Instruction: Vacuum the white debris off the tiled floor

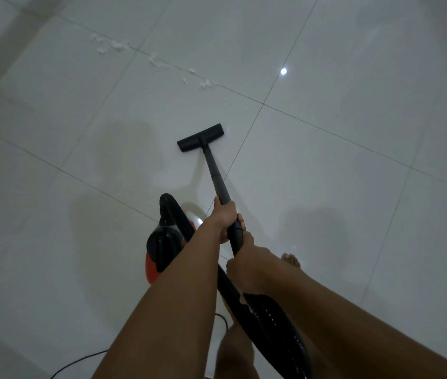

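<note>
White debris lies far ahead-left of both hands, along a grout line. Red-and-black vacuum body sits just left of them. Left hand and right hand clamp the wand; nozzle rests on floor ahead.

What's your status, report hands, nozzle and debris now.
Left hand and right hand both gripping the wand. Floor nozzle flat on tile, short of the white debris scattered along the grout line. Path between clear; vacuum body beside left arm.
</note>
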The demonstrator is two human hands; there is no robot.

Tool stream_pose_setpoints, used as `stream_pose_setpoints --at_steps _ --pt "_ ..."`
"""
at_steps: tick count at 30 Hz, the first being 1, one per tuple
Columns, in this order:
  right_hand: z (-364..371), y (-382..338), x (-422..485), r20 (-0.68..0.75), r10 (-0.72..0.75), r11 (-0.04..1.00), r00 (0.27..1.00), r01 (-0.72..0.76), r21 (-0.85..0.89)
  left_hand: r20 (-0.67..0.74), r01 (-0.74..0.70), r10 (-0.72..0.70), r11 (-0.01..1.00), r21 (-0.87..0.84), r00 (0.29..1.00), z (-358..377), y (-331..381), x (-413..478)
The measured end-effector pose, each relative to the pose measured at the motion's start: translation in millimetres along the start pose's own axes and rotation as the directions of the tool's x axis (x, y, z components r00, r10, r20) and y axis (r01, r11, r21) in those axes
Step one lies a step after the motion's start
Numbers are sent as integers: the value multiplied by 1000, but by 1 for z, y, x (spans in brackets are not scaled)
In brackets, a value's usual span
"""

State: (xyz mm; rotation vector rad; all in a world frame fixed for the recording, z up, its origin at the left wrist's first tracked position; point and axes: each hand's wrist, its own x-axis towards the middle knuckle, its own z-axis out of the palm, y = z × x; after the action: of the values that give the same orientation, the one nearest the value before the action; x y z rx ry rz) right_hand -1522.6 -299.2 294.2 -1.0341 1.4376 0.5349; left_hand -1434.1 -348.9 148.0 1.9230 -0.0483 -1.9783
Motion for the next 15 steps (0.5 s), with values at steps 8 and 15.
stream_pose_setpoints --at_steps 8,15 --pt "41 22 -6 40 -14 994 999 10 111 -28 4 -2 997 76 1000 -9 -35 -8" --pt "53 47 -4 12 -46 983 999 43 177 -27 -4 8 989 151 1000 1 -50 -15"
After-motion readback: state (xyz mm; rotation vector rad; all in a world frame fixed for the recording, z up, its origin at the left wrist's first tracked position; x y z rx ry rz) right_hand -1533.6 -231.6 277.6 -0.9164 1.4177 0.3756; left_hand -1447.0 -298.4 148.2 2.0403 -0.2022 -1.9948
